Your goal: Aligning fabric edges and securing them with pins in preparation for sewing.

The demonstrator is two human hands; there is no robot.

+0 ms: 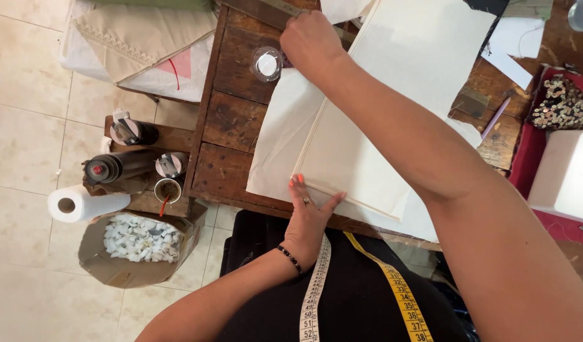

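Pale floor tiles (25, 82) run along the side of my dark wooden bench (231, 120), where a sheet of cream fabric (393, 76) lies spread out with a folded edge running along it. My left hand (307, 212) lies flat and released on the near end of that fold, fingers spread, pressing the cloth against the bench edge. My right hand (310, 39) reaches across to the far end of the fabric, clenched on a long straight ruler (266, 9) at the top of the bench. Just beside it stands a clear plastic cup (267, 63). A measuring tape (313, 297) hangs round my neck. On the floor sit a cardboard box of white scraps (139, 244) and a paper roll (82, 204).
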